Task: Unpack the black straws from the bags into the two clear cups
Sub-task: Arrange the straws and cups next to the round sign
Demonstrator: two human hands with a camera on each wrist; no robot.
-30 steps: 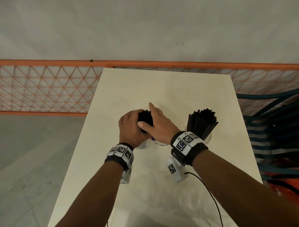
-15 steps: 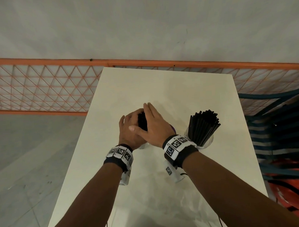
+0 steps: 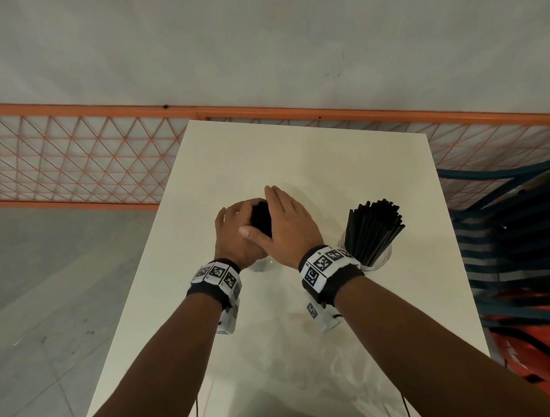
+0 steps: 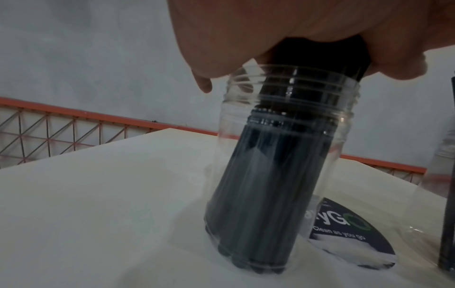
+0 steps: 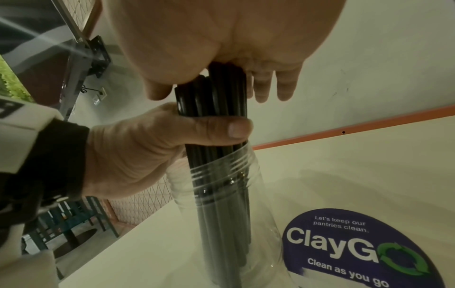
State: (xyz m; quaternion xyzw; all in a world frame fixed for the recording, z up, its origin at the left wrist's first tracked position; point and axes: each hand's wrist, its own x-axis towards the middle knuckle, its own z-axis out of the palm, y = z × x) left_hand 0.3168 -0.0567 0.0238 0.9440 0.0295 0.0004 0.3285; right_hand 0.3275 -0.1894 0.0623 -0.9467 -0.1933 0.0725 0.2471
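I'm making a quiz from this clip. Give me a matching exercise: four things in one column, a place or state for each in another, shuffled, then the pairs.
Things:
1. left hand
2. right hand
3. right cup
4. round sticker

States:
A. flat on the table, printed "ClayGo"
B. grips the straw bundle above the left cup's rim
C. palm pressed on the straw tops
D. stands untouched, full of fanned-out straws

Pairs: 1-B, 2-C, 3-D, 4-A

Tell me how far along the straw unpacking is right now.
Done: the right cup already stands full of fanned-out black straws. In hand: a second bundle stands inside the left cup; the left hand grips it above the rim, and the right hand lies flat on top. Left: letting go. No bags clearly visible.
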